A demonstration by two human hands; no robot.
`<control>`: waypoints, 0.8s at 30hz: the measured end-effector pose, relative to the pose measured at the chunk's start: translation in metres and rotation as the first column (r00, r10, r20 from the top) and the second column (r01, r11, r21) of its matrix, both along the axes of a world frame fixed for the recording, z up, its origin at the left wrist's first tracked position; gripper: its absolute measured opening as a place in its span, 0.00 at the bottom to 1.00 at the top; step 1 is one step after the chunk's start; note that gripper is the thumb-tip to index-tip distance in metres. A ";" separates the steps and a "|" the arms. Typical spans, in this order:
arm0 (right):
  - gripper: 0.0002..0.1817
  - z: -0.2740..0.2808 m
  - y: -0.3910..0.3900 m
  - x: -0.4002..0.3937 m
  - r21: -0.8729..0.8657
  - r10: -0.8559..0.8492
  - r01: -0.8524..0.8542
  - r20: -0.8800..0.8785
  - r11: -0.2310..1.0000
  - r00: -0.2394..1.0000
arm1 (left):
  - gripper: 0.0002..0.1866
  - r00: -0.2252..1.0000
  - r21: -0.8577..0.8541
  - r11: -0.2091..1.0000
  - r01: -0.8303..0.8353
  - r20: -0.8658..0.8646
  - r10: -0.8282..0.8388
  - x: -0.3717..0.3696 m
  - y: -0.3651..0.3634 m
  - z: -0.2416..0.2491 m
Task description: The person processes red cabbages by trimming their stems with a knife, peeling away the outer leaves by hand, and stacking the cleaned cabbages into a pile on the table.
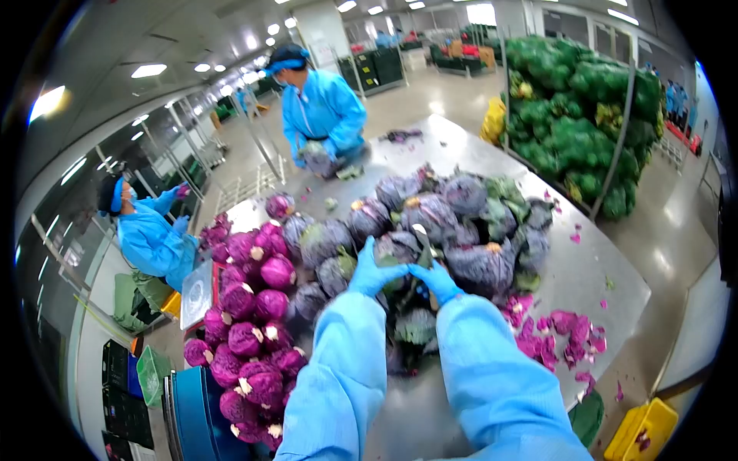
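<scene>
bright ceiling lamps light a wide workroom, where your steel table bears dusky, leafy cabbages in the middle and glossy magenta heads along its left side, probably grouped apart so the two sorts don't mix. loose purple leaves lie to the right, beside the heap rather than under your hands. the cabbage nearest your hands sits just beyond them, among its neighbours, which likely keep it from rolling. your left hand is spread at its near left side, thumb reaching across; your right hand angles inward, its thumb side close to that thumb. whether it grips the narrow, pale-tipped object by the cabbage, you cannot tell. both your forearms stretch forward, converging at the wrists.
</scene>
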State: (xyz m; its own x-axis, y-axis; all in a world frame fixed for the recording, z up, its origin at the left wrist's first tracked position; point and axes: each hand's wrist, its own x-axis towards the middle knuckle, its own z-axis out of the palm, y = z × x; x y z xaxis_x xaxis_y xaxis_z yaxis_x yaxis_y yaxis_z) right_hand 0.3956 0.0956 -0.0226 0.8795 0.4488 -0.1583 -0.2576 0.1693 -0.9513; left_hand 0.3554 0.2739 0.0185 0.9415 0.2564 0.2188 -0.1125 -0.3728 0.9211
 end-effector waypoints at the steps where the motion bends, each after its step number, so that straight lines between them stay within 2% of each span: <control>1: 0.21 -0.002 0.003 0.007 0.071 0.046 -0.040 -0.081 0.997 0.996 | 0.62 0.998 -0.036 0.999 -0.038 0.057 0.040 0.006 0.006 -0.015; 3: 0.19 -0.006 0.002 0.000 0.089 -0.030 0.025 0.060 0.996 0.998 | 0.61 0.994 -0.160 0.986 -0.051 0.089 0.066 0.006 0.004 -0.029; 5: 0.19 0.002 -0.006 -0.015 0.145 -0.084 0.073 0.068 0.987 0.994 | 0.61 0.974 -0.054 0.998 -0.014 0.224 0.026 0.005 0.007 -0.050; 7: 0.21 0.029 -0.027 -0.032 0.087 -0.132 0.128 0.041 0.988 0.990 | 0.58 0.967 -0.018 0.997 -0.076 0.244 0.078 -0.033 -0.022 -0.011; 8: 0.22 0.052 -0.042 -0.050 0.087 -0.172 0.159 0.172 0.983 0.970 | 0.57 0.960 -0.026 0.991 -0.133 0.244 0.135 -0.049 -0.034 -0.008; 9: 0.21 0.052 -0.058 -0.059 0.092 -0.168 0.153 0.197 0.984 0.966 | 0.54 0.949 -0.100 0.993 -0.063 0.301 0.090 -0.068 -0.049 0.006; 11: 0.22 0.077 -0.097 -0.091 -0.037 -0.170 0.176 0.118 0.984 0.978 | 0.56 0.962 -0.133 0.986 -0.104 0.239 0.133 -0.121 -0.089 0.045; 13: 0.25 0.093 -0.137 -0.122 -0.155 -0.075 0.117 0.252 0.981 0.965 | 0.53 0.967 -0.093 0.993 -0.076 0.236 0.096 -0.166 -0.119 0.055; 14: 0.28 0.090 -0.153 -0.134 -0.153 -0.022 0.085 0.373 0.985 0.928 | 0.54 0.984 -0.230 0.972 -0.039 0.161 0.078 -0.187 -0.134 0.050; 15: 0.29 0.086 -0.172 -0.145 -0.207 0.090 -0.032 0.276 0.978 0.957 | 0.53 0.992 -0.176 0.982 -0.067 0.095 0.085 -0.210 -0.145 0.040; 17: 0.27 0.060 -0.199 -0.177 -0.246 0.133 -0.082 0.199 0.966 0.971 | 0.50 0.984 -0.537 0.833 -0.137 -0.172 0.051 -0.250 -0.169 0.000; 19: 0.21 0.028 -0.223 -0.208 -0.494 0.180 -0.141 0.032 0.858 0.983 | 0.39 0.919 -0.804 0.566 -0.183 -0.345 -0.193 -0.280 -0.176 -0.021; 21: 0.17 0.019 -0.227 -0.242 -0.530 0.105 -0.147 -0.109 0.835 0.989 | 0.33 0.837 -0.820 0.501 -0.278 -0.462 -0.292 -0.309 -0.179 -0.048; 23: 0.17 0.017 -0.230 -0.260 -0.623 0.142 -0.276 -0.257 0.732 0.956 | 0.29 0.742 -0.815 0.436 -0.381 -0.551 -0.382 -0.328 -0.176 -0.059; 24: 0.19 0.002 -0.235 -0.261 -0.644 0.264 -0.364 -0.251 0.673 0.931 | 0.28 0.697 -0.806 0.402 -0.436 -0.584 -0.416 -0.336 -0.172 -0.058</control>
State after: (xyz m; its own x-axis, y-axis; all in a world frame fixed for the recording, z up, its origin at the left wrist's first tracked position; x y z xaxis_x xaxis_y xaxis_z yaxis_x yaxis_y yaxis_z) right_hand 0.1348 -0.1397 -0.0209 0.6557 0.4249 -0.6241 -0.3004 -0.6116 -0.7319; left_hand 0.0190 0.1015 -0.0393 0.6691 -0.1098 -0.7350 0.6085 0.6488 0.4570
